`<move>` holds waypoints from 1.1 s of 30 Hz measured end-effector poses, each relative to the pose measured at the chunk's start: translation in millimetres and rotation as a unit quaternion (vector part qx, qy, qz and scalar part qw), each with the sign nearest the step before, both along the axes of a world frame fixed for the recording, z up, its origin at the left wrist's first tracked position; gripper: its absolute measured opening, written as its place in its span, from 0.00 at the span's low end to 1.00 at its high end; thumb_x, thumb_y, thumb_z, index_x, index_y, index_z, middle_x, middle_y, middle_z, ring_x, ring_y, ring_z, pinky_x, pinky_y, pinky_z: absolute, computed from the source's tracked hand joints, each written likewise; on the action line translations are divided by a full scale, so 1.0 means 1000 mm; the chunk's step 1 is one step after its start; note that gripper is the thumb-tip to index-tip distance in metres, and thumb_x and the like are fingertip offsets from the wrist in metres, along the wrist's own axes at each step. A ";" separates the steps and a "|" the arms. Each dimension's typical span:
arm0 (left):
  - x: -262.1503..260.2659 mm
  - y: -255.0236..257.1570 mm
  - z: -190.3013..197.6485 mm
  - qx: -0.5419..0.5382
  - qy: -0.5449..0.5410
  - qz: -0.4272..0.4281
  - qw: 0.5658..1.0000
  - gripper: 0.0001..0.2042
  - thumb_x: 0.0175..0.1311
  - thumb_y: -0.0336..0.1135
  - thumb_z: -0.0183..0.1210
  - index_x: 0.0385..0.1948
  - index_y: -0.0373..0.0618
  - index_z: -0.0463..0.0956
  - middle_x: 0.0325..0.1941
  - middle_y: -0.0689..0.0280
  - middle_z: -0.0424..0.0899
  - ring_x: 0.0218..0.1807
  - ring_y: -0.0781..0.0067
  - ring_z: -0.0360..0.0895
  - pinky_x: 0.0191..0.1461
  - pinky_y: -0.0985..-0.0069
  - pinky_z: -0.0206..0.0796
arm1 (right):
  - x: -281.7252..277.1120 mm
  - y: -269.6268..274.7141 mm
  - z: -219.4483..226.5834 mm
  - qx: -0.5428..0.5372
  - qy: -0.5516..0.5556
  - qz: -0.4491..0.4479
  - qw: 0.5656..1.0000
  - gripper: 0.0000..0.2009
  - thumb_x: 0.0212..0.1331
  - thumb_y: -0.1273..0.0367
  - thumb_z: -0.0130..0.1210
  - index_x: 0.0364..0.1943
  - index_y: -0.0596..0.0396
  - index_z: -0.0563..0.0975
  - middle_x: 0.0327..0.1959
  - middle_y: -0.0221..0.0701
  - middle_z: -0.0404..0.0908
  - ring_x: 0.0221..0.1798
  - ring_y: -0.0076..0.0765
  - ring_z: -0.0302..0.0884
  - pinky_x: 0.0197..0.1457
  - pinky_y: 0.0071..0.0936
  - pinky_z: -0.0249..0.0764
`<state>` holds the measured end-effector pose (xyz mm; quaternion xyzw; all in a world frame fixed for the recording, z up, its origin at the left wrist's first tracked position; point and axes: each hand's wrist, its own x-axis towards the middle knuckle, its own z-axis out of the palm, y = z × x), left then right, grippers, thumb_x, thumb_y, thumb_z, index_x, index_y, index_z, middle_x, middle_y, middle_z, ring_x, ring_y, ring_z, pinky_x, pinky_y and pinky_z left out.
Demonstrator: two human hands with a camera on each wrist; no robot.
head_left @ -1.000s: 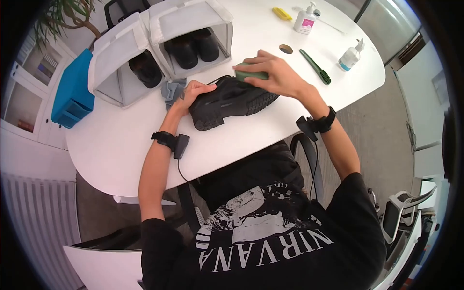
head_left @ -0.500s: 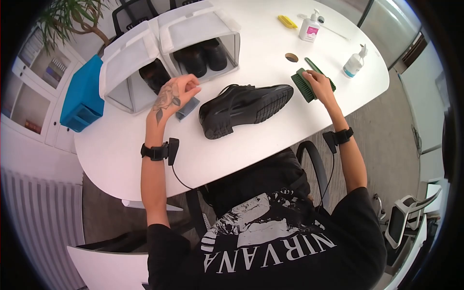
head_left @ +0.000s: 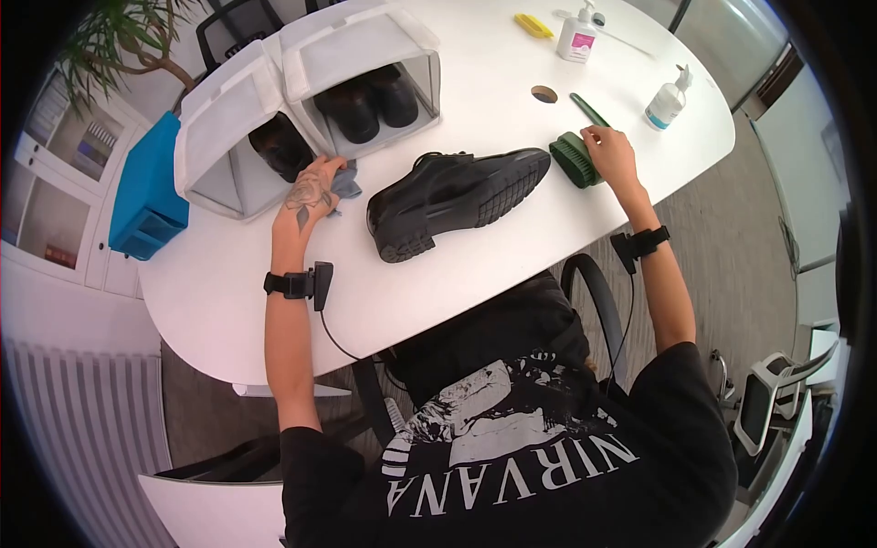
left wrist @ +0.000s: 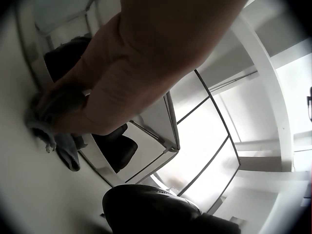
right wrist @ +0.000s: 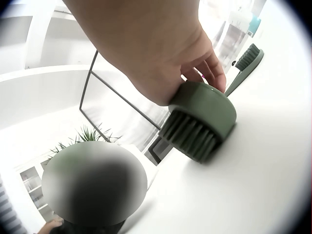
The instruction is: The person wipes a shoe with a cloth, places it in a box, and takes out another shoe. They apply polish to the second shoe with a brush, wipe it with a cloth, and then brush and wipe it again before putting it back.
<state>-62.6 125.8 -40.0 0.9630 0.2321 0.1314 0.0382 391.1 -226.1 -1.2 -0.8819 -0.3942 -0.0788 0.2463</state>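
A black lace-up shoe (head_left: 457, 196) lies on its side between the hands, its treaded sole facing the person. At the left, the left hand (head_left: 312, 190) grips a crumpled grey-blue cloth (head_left: 345, 181) beside the clear-fronted boxes; its fingers bunch the cloth (left wrist: 68, 152) against the table. The right hand (head_left: 612, 160) is at the outer side of a green brush (head_left: 574, 160), fingers loosely bent. In the right wrist view the brush (right wrist: 204, 109) rests tilted on the table, bristles sideways, touching the hand (right wrist: 161, 58); its thumb is hidden.
Two white boxes (head_left: 361, 41) hold black shoes at the back left, beside a blue organiser (head_left: 149, 205). A green long-handled brush (head_left: 587, 110) lies behind the right hand. Farther back are a pump bottle (head_left: 577, 41), a spray bottle (head_left: 665, 105) and a yellow object (head_left: 533, 26).
The right hand carried the green brush off the shoe to the table at the right, then shifted outward from it. The left hand left the shoe and took hold of the cloth.
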 end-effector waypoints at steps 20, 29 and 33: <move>0.046 -0.065 0.106 -0.293 -0.273 -0.095 0.911 0.13 0.59 0.16 0.65 0.44 0.42 0.82 0.51 0.67 0.80 0.52 0.72 0.84 0.57 0.75 0.75 | -0.029 -0.018 0.001 0.111 -0.096 0.089 0.985 0.18 0.70 0.70 0.58 0.62 0.57 0.83 0.56 0.42 0.86 0.61 0.50 0.78 0.64 0.43 0.76; 0.090 -0.120 0.125 -0.186 -0.199 -0.084 0.958 0.12 0.64 0.16 0.61 0.46 0.42 0.78 0.56 0.65 0.79 0.52 0.71 0.83 0.51 0.73 0.80 | -0.083 0.036 0.046 -0.026 0.181 0.421 0.888 0.29 0.59 0.75 0.68 0.68 0.55 0.78 0.64 0.41 0.82 0.71 0.53 0.75 0.75 0.43 0.75; 0.070 -0.100 0.125 -0.162 -0.214 -0.039 0.963 0.12 0.65 0.16 0.61 0.46 0.42 0.78 0.54 0.66 0.81 0.51 0.72 0.84 0.51 0.74 0.79 | -0.084 0.069 0.046 -0.031 0.163 0.466 0.869 0.29 0.58 0.75 0.70 0.67 0.57 0.78 0.64 0.42 0.82 0.71 0.54 0.75 0.76 0.44 0.74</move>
